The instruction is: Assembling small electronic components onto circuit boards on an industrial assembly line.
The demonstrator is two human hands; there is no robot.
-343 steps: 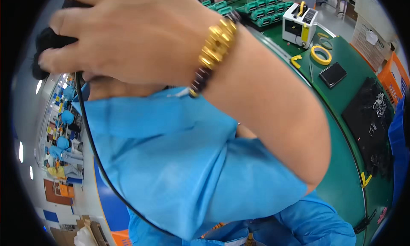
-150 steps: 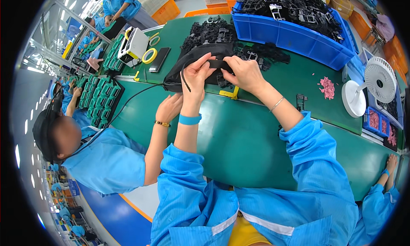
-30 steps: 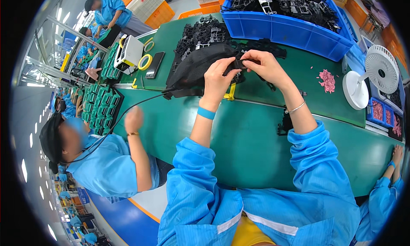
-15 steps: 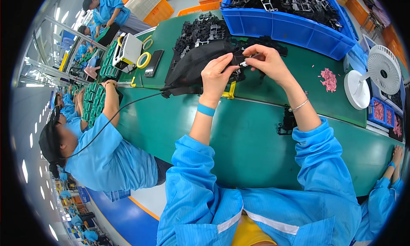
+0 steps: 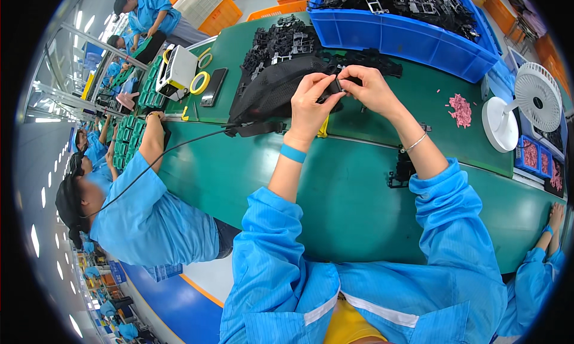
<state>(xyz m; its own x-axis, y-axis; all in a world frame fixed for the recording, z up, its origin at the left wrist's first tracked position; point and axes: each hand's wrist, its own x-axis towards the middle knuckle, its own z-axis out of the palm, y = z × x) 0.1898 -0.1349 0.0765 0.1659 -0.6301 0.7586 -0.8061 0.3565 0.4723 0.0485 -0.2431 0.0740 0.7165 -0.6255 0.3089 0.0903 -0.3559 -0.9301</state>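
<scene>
Both hands meet over the far half of the green bench, beside a black mesh bag (image 5: pixel 263 96). My left hand (image 5: pixel 312 102) is closed, thumb and fingers pinching a small black part (image 5: pixel 335 86). From the other side, my right hand (image 5: pixel 365 87) pinches the same part between thumb and forefinger. The fingers cover most of it, so its exact kind is hidden. Behind the bag lies a heap of black plastic frames (image 5: pixel 284 42), some with silvery metal pieces. Another black frame part (image 5: pixel 402 167) rests on the bench near my right forearm.
A blue bin (image 5: pixel 400 42) full of black parts stands at the back. To the right are pink pieces (image 5: pixel 460 111) and a white fan (image 5: pixel 502 120). A phone (image 5: pixel 214 87) and yellow tape roll (image 5: pixel 200 83) lie left. A black cable (image 5: pixel 173 150) runs towards a co-worker (image 5: pixel 149 212).
The hands have come closer together, the left moving slightly right. A small pale or metallic piece seen between the fingers before no longer shows; a black part shows there now.
</scene>
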